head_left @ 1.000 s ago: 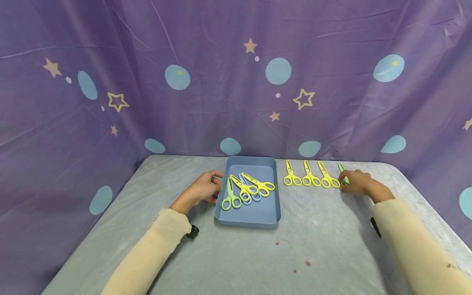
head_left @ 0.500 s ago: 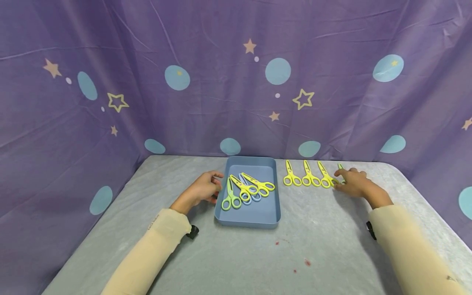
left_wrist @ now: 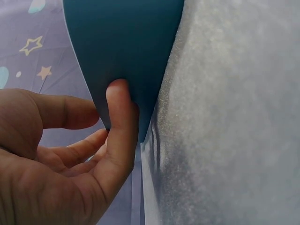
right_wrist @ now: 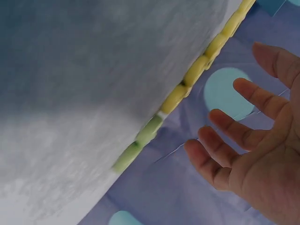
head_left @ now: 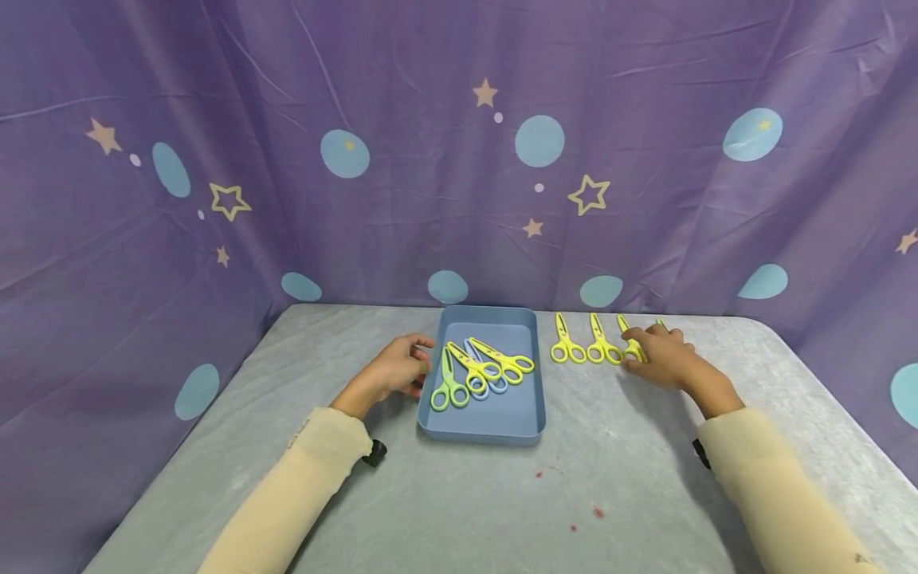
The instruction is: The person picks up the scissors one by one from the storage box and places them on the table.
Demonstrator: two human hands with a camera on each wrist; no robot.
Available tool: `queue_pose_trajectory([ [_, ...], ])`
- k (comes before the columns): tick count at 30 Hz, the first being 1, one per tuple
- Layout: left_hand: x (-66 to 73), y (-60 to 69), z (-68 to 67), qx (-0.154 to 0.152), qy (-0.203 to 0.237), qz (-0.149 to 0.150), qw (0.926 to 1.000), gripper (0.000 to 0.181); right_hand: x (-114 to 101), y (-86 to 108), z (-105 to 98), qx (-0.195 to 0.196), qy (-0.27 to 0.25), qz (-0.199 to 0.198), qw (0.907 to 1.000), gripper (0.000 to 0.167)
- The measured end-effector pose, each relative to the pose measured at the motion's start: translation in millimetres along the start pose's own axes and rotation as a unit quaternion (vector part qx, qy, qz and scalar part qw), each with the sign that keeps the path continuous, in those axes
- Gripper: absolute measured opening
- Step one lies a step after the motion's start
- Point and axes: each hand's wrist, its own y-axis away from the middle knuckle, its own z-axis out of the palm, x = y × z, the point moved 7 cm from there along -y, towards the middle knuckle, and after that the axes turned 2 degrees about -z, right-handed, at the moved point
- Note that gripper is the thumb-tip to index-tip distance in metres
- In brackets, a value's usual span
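A blue tray (head_left: 482, 426) holds a green pair of scissors (head_left: 449, 388), two yellow pairs and a light blue pair. My left hand (head_left: 398, 365) rests at its left side; in the left wrist view its fingertips touch the outer wall of the tray (left_wrist: 124, 42). Right of the tray lies a row of scissors: one yellow pair (head_left: 562, 323), another yellow pair (head_left: 597, 325), a third partly covered and a green one mostly hidden. Over these last two hovers my right hand (head_left: 663, 357). In the right wrist view the hand (right_wrist: 262, 145) is spread, holding nothing.
The grey table (head_left: 502, 510) bears small red marks near its front. A purple curtain (head_left: 430, 231) with stars and ovals hangs right behind the table's back edge and along its sides.
My right hand has come away from the green scissors at the row's right end and moved left over the third yellow pair. My left hand and the tray have not moved.
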Motion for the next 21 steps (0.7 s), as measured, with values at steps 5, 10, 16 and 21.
queue_pose_trajectory([
  [5, 0.2, 0.3, 0.0, 0.002, 0.000, -0.004, 1.0000, 0.048, -17.6, -1.9, 2.5, 0.016, 0.015, -0.018, 0.9996, 0.055],
  [10, 0.2, 0.1, 0.4, 0.003, -0.002, -0.002, 1.0000, 0.048, -37.3, -1.2, 1.2, 0.033, 0.026, -0.039, 0.9983, 0.054],
  [16, -0.1, -0.5, 0.3, 0.002, -0.004, 0.003, 1.0000, 0.047, -59.4, -2.0, 0.2, 0.038, 0.048, -0.055, 0.9966, 0.051],
  [21, 0.2, -0.7, 0.8, 0.003, -0.005, 0.001, 1.0000, 0.047, -75.4, -4.7, 0.5, 0.039, 0.065, -0.061, 0.9953, 0.051],
])
